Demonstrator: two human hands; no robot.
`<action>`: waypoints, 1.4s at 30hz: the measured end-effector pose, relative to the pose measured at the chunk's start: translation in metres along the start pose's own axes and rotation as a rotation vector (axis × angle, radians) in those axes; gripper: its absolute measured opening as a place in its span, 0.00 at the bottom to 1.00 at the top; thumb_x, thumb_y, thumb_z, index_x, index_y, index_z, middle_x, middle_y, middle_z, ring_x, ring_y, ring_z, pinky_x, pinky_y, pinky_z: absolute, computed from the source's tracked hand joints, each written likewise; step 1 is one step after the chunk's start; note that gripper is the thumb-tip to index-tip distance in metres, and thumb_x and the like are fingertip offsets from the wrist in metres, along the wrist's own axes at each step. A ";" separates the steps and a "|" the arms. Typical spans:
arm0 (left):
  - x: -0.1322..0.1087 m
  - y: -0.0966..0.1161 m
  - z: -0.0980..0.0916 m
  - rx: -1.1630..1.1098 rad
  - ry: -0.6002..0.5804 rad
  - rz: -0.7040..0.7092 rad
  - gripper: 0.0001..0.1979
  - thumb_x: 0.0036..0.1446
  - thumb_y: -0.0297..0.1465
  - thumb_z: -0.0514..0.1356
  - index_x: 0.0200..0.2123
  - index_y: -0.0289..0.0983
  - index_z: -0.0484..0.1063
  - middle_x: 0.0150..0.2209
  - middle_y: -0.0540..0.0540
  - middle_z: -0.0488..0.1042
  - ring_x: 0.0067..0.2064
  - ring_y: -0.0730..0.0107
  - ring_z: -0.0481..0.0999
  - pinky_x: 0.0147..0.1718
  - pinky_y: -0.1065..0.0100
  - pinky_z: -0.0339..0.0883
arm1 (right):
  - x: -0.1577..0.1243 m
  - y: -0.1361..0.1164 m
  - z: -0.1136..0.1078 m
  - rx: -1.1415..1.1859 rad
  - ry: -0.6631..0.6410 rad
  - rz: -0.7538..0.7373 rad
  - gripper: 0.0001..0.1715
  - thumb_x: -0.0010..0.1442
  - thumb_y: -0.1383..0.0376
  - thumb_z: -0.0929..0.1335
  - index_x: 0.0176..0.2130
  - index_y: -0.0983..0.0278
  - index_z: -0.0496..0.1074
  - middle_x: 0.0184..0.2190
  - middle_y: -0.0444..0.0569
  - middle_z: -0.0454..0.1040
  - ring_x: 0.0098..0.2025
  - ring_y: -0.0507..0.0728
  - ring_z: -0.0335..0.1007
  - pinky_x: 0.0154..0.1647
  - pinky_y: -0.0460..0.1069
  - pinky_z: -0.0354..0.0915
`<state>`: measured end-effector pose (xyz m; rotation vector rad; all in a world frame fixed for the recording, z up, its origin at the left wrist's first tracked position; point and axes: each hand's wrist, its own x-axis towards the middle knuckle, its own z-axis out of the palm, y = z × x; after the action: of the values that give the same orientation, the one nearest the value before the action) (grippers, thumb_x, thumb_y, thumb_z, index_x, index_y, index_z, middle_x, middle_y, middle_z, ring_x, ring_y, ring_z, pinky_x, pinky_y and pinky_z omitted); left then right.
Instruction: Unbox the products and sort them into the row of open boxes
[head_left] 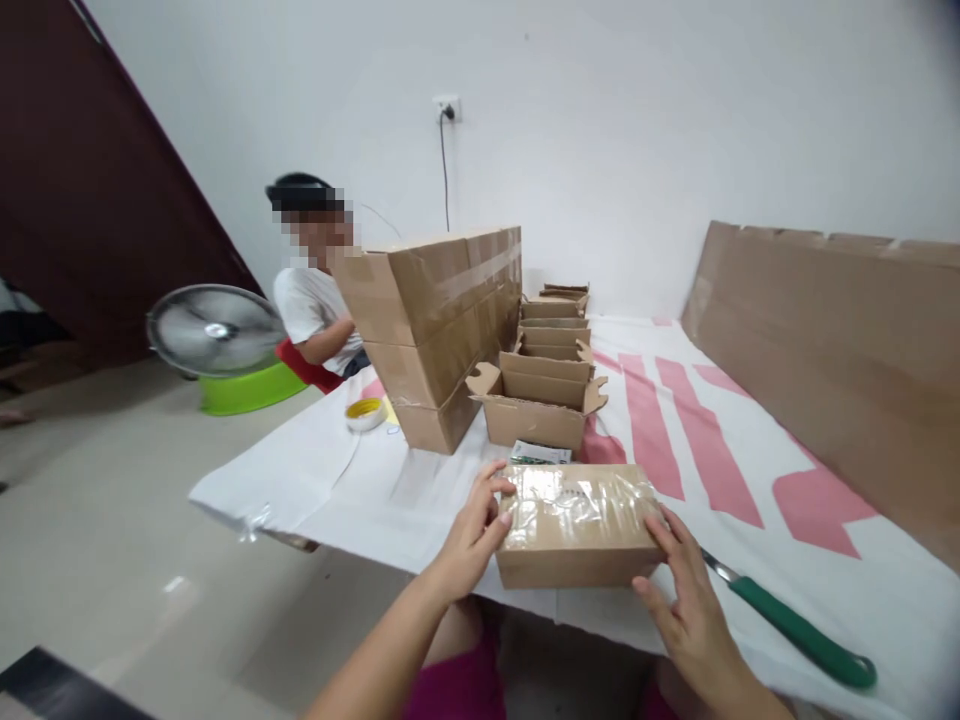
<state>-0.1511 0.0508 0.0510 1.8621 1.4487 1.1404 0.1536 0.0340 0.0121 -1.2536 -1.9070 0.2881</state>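
Note:
A small cardboard box [574, 530], its top covered in shiny clear tape, lies at the table's near edge. My left hand [476, 530] holds its left end, fingertips on the upper edge. At the opposite end my right hand [686, 590] grips the right side, fingers on the top corner and thumb near the front. Just behind the box is a small flat item with a pale label [540, 453]. A knife with a green handle [806, 630] lies beside my right hand, which hides part of its blade.
Stacked closed boxes [442, 330] form a wall left of a row of open cardboard boxes [536, 420]. A tape roll [365, 414] lies on the table's left side. A large cardboard sheet [832, 350] stands right. Beyond are a seated person [307, 310] and a fan [216, 330].

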 end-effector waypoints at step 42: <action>0.040 -0.011 0.089 -0.730 -0.022 0.130 0.20 0.57 0.45 0.55 0.49 0.42 0.63 0.63 0.40 0.52 0.66 0.47 0.50 0.62 0.48 0.41 | -0.009 0.115 -0.135 -0.592 0.012 0.256 0.24 0.63 0.54 0.58 0.53 0.63 0.66 0.47 0.56 0.74 0.50 0.64 0.71 0.50 0.59 0.68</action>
<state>-0.0777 0.1004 0.0083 1.4410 0.7413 1.4533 0.3301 0.0495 0.0276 -1.8858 -1.8847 -0.1742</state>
